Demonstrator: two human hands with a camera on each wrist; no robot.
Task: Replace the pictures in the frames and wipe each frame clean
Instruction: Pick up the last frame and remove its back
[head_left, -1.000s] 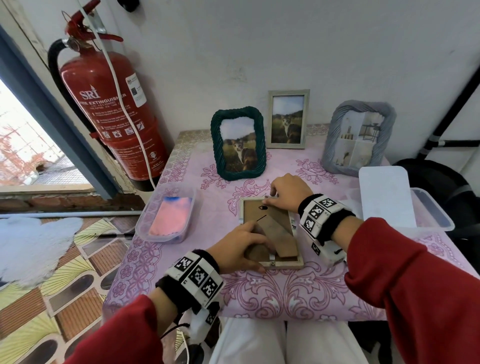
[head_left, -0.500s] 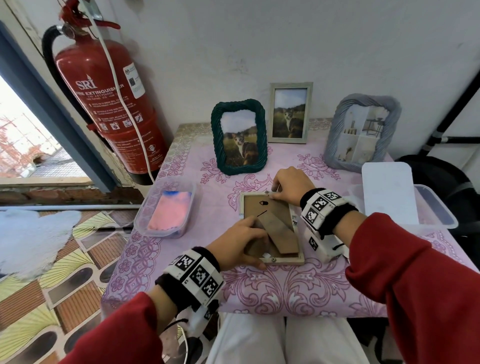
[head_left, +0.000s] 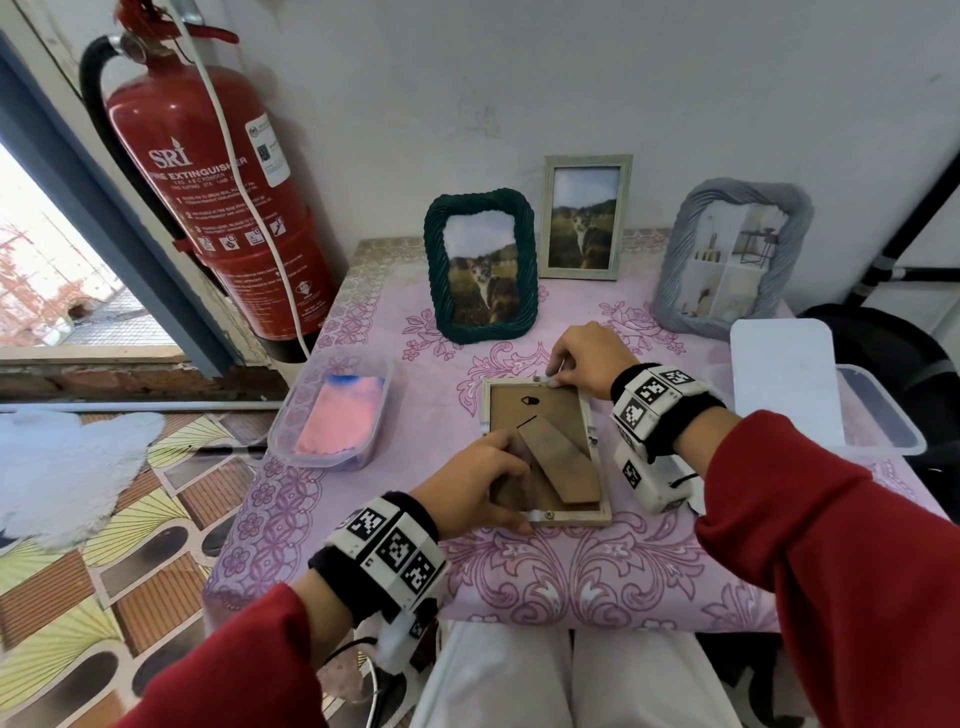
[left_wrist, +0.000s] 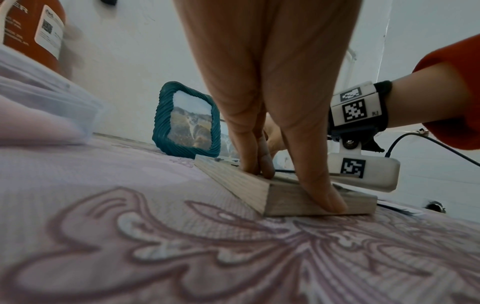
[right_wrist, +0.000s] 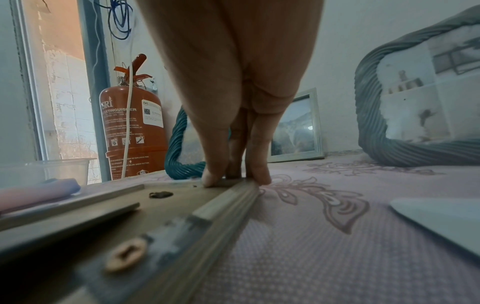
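A small wooden frame (head_left: 545, 452) lies face down in the middle of the pink table, its brown backing board and folded stand facing up. My left hand (head_left: 485, 480) grips its near left corner, with the thumb along the near edge (left_wrist: 324, 197) and the fingers (left_wrist: 257, 164) on the backing. My right hand (head_left: 563, 371) is at the far edge and pinches the rim by a small metal tab, thumb inside (right_wrist: 211, 179) and fingers outside. The frame's rim (right_wrist: 223, 207) runs toward the right wrist camera. The picture side is hidden.
A green rope frame (head_left: 480, 265), a pale frame (head_left: 587, 218) and a grey frame (head_left: 732, 260) stand upright along the back. A clear tub with a pink cloth (head_left: 332, 410) sits at the left. A white lid on a tub (head_left: 779, 379) is at the right. A fire extinguisher (head_left: 218, 192) hangs left.
Both hands stay on the face-down frame. The right fingertips have shifted slightly along the far edge. The head view has tilted a little.
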